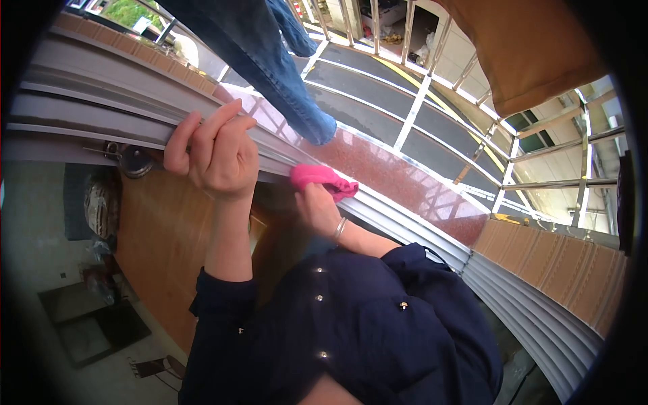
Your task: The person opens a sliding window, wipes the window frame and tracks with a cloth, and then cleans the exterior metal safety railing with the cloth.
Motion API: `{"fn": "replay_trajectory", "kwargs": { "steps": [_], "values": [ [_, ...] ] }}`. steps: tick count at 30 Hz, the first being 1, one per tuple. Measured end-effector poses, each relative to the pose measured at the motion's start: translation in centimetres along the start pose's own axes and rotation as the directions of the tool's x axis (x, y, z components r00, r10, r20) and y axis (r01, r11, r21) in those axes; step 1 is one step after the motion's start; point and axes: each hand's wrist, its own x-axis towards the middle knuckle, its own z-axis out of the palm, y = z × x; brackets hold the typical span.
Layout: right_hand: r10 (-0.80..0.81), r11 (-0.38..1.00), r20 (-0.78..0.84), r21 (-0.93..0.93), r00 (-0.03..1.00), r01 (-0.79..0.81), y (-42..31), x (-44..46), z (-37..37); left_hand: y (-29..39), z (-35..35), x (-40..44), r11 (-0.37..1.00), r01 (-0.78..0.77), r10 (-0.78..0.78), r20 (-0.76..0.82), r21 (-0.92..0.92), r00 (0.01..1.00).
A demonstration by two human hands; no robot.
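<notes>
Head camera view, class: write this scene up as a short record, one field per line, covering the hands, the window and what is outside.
left hand: fingers curled, at the grey window frame; grip unclear
right hand: holding a bright pink cloth at the window track
wrist: bracelet on the right
clothing: dark blue shirt, metallic buttons
ledge: reddish stone, just outside the track
beyond: metal bars
hanging: blue jeans; an orange-brown item, type unclear

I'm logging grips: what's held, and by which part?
Right hand: pink cloth, by its near side. Whether the left hand grips the frame, I cannot tell.
</notes>
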Motion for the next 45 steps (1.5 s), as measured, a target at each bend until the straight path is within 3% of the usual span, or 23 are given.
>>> {"fn": "replay_trajectory", "kwargs": {
  "steps": [2, 9, 13, 19, 23, 26, 29, 32, 35, 39, 42, 43, 45],
  "values": [
    [-0.049, 0.999, -0.029, 0.007, 0.998, 0.049, -1.2, 0.5, -0.2, 0.0, 0.1, 0.0, 1.0, -0.001, 0.001, -0.005, -0.001, 1.0],
    [0.117, 0.991, 0.057, 0.053, 0.992, -0.12, 0.1, -0.2, -0.4, 0.2, 0.1, 0.2, 1.0, 0.008, -0.008, -0.018, -0.005, 1.0],
    [0.013, 0.999, -0.007, 0.048, 1.0, -0.012, -2.3, 1.2, -1.0, 0.2, 0.2, 0.0, 0.999, 0.017, -0.017, -0.02, -0.037, 1.0],
    [0.199, 0.98, 0.095, 0.006, 0.975, -0.201, 0.7, -0.4, -0.4, 0.2, 0.3, -0.1, 0.999, 0.026, -0.027, -0.032, -0.031, 0.999],
    [-0.051, 0.998, -0.024, 0.031, 0.998, 0.052, -1.7, 1.0, -1.0, 0.1, 0.3, -0.1, 1.0, 0.009, -0.009, -0.021, -0.024, 1.0],
    [-0.012, 1.0, 0.081, 0.005, 0.997, 0.011, 0.6, 0.2, -0.1, 0.0, 0.2, 0.0, 1.0, 0.014, -0.015, -0.008, -0.022, 1.0],
    [0.098, 0.995, 0.06, 0.006, 0.993, -0.099, 0.9, -0.3, 0.0, 0.0, 0.2, 0.0, 1.0, 0.016, -0.016, -0.005, -0.02, 1.0],
    [0.029, 1.0, -0.031, 0.004, 0.999, -0.029, -1.1, 0.8, -0.5, 0.0, 0.3, 0.0, 1.0, -0.004, 0.003, -0.018, -0.02, 1.0],
    [-0.011, 1.0, -0.015, 0.009, 1.0, 0.011, -1.8, 1.2, -1.0, -0.5, 0.5, -0.2, 0.999, -0.038, 0.038, -0.032, -0.015, 0.999],
    [0.123, 0.992, 0.062, -0.007, 0.991, -0.122, 0.1, 0.2, -0.4, -0.5, 0.4, 0.0, 0.999, -0.026, 0.025, -0.024, -0.02, 0.999],
    [0.074, 0.996, 0.0, 0.049, 0.997, -0.074, -0.8, 0.6, -0.6, -0.4, 0.6, -0.4, 1.0, 0.003, -0.004, -0.043, -0.03, 0.999],
    [-0.013, 0.998, -0.078, 0.055, 0.997, 0.017, -1.5, 1.1, -0.5, -0.4, 0.7, -0.5, 0.999, 0.017, -0.018, -0.048, -0.036, 0.999],
    [-0.041, 0.998, -0.034, 0.055, 0.999, 0.043, -1.3, 1.0, -0.4, -0.2, 0.5, -0.5, 1.0, 0.02, -0.02, -0.022, 0.005, 1.0]
  ]
}}
